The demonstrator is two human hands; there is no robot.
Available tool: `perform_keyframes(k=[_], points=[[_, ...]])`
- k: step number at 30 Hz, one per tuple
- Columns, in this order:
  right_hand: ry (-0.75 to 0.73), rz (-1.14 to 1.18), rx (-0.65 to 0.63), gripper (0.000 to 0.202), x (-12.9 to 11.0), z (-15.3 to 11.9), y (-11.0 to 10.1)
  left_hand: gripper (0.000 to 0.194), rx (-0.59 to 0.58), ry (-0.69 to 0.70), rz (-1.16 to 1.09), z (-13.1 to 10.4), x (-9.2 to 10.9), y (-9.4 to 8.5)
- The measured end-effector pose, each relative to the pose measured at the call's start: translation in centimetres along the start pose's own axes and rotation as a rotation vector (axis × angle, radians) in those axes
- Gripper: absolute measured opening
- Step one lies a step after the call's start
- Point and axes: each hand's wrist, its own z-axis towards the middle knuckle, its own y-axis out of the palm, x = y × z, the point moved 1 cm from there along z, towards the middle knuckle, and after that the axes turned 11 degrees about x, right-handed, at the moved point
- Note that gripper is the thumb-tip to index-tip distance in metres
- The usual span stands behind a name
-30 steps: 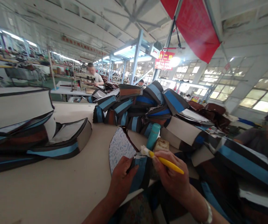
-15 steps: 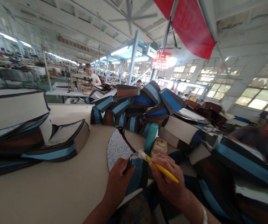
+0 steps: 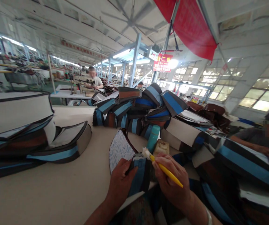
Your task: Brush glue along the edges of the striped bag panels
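My left hand (image 3: 120, 179) grips the near side of a fabric piece (image 3: 139, 175) with a blue stripe between dark grey bands, thumb on top. Its patterned lining (image 3: 120, 150), pale with blue marks, opens out beyond that hand. Closed round a yellow-handled brush (image 3: 169, 175) is my right hand (image 3: 173, 178). The pale bristles are at the upper edge of the striped piece; whether they touch it is not clear. Just past the brush stand a teal bottle (image 3: 153, 137) and a stained, yellowish container (image 3: 162, 147).
Striped fabric pieces are piled at the table's (image 3: 43, 193) back (image 3: 134, 109), on the left (image 3: 59, 143) and on the right (image 3: 249, 162). A person (image 3: 265, 137) sits at the far right; another person (image 3: 97, 81) works farther back.
The whole view has shifted slightly, with the scene lower and a little to the right. The brush tip sits slightly farther right along the striped piece's edge. Both grips are unchanged.
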Motion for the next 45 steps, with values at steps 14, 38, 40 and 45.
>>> perform_keyframes(k=[14, 38, 40, 45], points=[[0.099, 0.143, 0.107, 0.017, -2.8, 1.3, 2.4, 0.016, 0.113, 0.153, 0.019, -0.1, -0.6, -0.2], [-0.044, 0.102, -0.322, 0.007, -0.8, 4.9, 0.1, 0.009, 0.135, 0.966, 0.616, -0.2, 0.2, -0.2], [-0.046, 0.112, -0.322, 0.007, -0.7, 4.9, 0.3, 0.008, 0.125, 0.958, 0.612, -0.4, 0.1, 0.1], [-0.075, 0.061, -0.323, 0.012, -0.1, 5.3, 0.1, 0.009, 0.127, 0.922, 0.526, 0.0, 0.0, -0.5]])
